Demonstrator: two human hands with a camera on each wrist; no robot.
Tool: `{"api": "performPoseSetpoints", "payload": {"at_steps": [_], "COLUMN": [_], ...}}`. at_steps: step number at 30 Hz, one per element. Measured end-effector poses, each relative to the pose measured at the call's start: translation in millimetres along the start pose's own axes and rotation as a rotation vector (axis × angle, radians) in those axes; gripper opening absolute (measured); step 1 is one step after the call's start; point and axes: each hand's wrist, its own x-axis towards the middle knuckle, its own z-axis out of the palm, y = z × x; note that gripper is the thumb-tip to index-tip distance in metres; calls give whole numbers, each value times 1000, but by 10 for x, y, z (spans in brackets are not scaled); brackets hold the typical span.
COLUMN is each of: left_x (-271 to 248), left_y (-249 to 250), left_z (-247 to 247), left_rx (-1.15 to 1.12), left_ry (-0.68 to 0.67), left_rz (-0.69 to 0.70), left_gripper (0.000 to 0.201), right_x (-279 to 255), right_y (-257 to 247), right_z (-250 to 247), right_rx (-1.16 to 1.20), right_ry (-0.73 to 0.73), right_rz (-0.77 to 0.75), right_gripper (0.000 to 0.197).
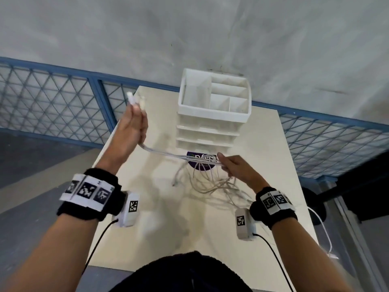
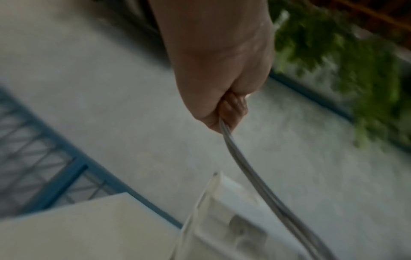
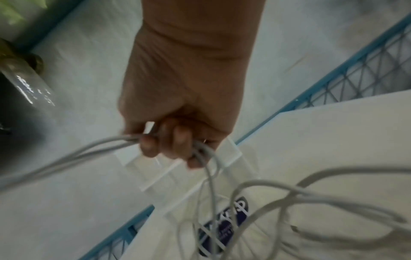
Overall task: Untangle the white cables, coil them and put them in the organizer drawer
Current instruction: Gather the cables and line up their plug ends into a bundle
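Several white cables (image 1: 168, 154) stretch between my two hands above a pale table (image 1: 263, 144). My left hand (image 1: 134, 121) is raised at the left and grips the cable ends, whose plugs (image 1: 134, 101) stick out above the fingers; the strands (image 2: 244, 172) leave its fist downward. My right hand (image 1: 228, 165) holds the same strands (image 3: 200, 149) in curled fingers, with a tangled bunch (image 1: 212, 184) hanging below it onto the table. The white organizer (image 1: 212, 114), open compartments on top and shut drawers beneath, stands at the table's far side.
A round purple sticker (image 1: 202, 163) lies on the table in front of the organizer. A blue mesh fence (image 1: 52, 98) runs behind the table. One white cable (image 1: 324, 232) hangs over the table's right edge, beside a dark stand (image 1: 313, 207).
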Motion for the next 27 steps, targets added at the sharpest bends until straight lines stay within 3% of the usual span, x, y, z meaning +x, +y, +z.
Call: {"api": "performPoseSetpoints", "payload": {"at_steps": [2,4,6,8,9,18,22,27], "left_x": [-93,-170,-233,-287,-308,-311,-251,-109], "left_y": [-96,-151,-174,-142,-109,73,88,227], "left_z": [131,300,477,638,693,836,734,425], "left_rx": [178,288,311,326,323,215,295,199], "left_ry": [-96,-194,-310,-408,-434,-480,-401,-77], "left_rz": [1,-43,-115,-144,-145,-130,-87,41], "left_gripper": [22,20,29,25,17,27,23,31], "right_x": [36,15,-21,-25,-23,7,20,108], "right_y": [-84,-301,-533,-655,-691,-755,-669,-161], "right_z": [-48,-40,10,44,39,-50,-49,-107], "right_rx": [-118,-237,-270,-258,-245,-175,-16,118], "right_ry": [72,56,1,1,17,102,77,62], "right_rz": [-46,-132,-218,-260,-272,-314,-250,-56], "right_gripper": [58,52,52,53,52,51,56,55]}}
